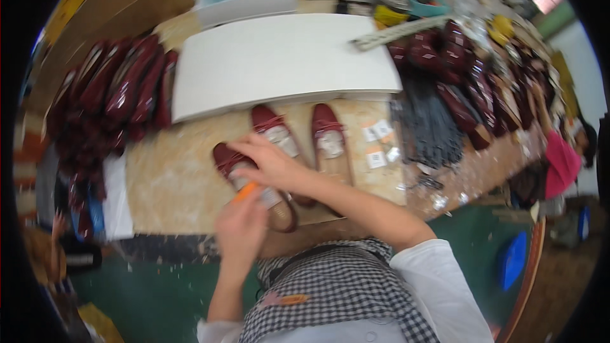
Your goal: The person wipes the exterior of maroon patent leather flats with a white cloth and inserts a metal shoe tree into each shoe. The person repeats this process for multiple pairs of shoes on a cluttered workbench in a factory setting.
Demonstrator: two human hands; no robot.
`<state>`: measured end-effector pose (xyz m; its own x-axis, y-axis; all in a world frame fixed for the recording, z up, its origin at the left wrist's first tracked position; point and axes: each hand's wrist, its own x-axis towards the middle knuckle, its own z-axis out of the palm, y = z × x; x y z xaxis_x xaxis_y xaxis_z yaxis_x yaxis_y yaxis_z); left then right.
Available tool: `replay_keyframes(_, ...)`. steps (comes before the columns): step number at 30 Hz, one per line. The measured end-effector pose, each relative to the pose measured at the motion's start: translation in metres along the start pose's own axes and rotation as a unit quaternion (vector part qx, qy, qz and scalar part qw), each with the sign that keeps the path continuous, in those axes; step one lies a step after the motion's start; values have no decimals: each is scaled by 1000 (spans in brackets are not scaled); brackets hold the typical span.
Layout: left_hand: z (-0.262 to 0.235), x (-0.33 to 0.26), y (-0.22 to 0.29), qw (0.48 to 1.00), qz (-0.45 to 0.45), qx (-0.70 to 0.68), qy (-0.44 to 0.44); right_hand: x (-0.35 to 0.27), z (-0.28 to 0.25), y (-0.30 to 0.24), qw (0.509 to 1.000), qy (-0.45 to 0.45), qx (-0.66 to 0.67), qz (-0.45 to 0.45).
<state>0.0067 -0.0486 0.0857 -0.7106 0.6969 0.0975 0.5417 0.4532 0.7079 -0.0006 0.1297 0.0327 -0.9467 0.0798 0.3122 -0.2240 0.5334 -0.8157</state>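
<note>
A dark red bow-front flat shoe (227,154) lies tilted on the table, with pale paper inside it. My right hand (274,164) reaches across from the right and grips its toe and upper; some of its fingers are hidden. Over the same shoe's opening, my left hand (243,227) is closed around a small orange tool (245,192), too blurred for its kind to show. Just to the right are a second dark red flat (267,119), partly behind my right hand, and a third flat (326,128), its heel end behind my right forearm. Both have paper inside.
A large white box (279,57) stands behind the shoes. Piles of dark red shoes flank it at left (124,82) and right (438,54). Small white labels (376,159) lie right of the flats, beside dark grey strips (429,127). Another person in pink (562,162) is at far right.
</note>
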Motion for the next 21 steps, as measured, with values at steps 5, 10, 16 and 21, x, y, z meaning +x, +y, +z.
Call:
replay_keyframes(5,18,3,25,742,-45,-661,-107,-52,-45,-54,918,-48,382,99)
replay_keyframes(10,45,19,47,519,-26,-792,-321,-97,-77,-85,878,-132,429,168)
replay_keyframes(16,79,20,14,383,18,-854,-350,-136,-110,-45,975,-74,173,113)
replay_keyframes(21,-8,19,-76,919,-163,-294,206,-201,-240,60,805,357,-369,297)
